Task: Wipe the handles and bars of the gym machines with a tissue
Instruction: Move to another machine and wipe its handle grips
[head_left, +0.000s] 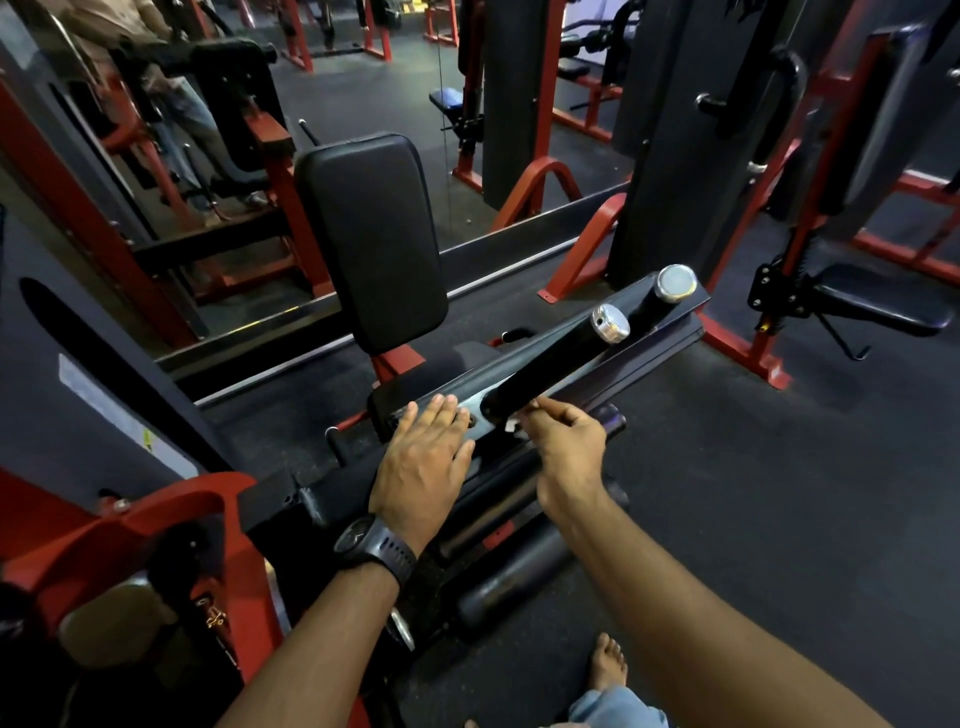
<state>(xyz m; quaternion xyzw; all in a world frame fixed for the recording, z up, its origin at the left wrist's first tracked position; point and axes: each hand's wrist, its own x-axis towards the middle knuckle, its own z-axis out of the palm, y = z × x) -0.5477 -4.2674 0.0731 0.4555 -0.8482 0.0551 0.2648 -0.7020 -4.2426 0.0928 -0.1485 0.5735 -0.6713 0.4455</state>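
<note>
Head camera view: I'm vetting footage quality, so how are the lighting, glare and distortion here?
In the head view the gym is dim and black parts lose detail; glare sits on the chrome end caps; wide-angle bending curves the red frames near the edges; the tissue pinched in the right hand shows only as a small bright scrap.

Wristwatch (374, 545); mirror (395, 98); seemingly rubber floor (753, 493)

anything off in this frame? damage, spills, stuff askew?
Nothing looks broken, spilled or askew. The left hand rests flat on the machine's black arm; the right hand pinches a small white tissue at the base of the chrome-capped handle. Only oddity: a bare foot on the gym floor.
</note>
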